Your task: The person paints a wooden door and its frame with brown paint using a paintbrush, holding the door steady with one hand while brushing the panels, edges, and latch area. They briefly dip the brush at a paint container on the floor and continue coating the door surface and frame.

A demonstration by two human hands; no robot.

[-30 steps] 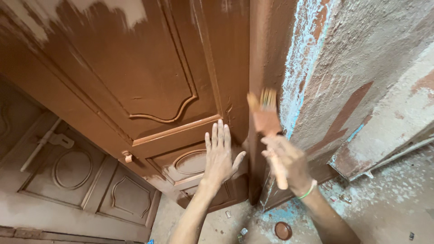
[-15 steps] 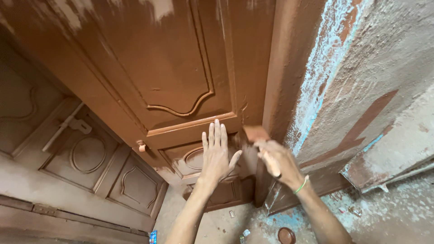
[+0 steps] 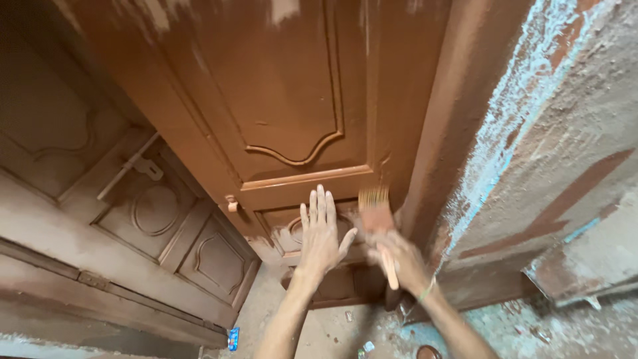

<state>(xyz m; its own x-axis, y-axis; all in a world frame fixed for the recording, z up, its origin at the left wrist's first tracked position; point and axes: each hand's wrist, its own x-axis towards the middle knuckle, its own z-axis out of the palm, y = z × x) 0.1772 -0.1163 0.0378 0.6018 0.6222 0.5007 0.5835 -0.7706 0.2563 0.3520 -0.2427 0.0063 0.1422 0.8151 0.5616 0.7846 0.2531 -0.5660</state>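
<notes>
Brown paint is going onto the door [image 3: 286, 100], and the work is down at its lower half. The left hand [image 3: 321, 234] lies flat on the door's lower panel, fingers spread wide and pointing up, holding nothing, simply bracing the leaf. The right hand [image 3: 397, 260] is wrapped around the handle of a paintbrush [image 3: 377, 219], blurred with motion, right beside the door's edge where it meets the frame [image 3: 452, 133].

The paintbrush stands nearly upright: its long axis runs from the pale handle low in the fist up to the bristles, which point upward and lean a touch to the left, toward the moulded rail above. The bristle tips sit close to the painted surface; whether they touch it, I cannot tell through the blur.

To do this stroke well, I'd judge the brush should travel along the grain of the vertical stile, light pressure, bristle tips just flexing, so no ridges build at the panel moulding. The bracing palm should stay on a dry patch, clear of the wet strip. Pale unpainted streaks show at the very top of the door. On the floor below, a small round tin [image 3: 428, 352] sits near the right forearm.
</notes>
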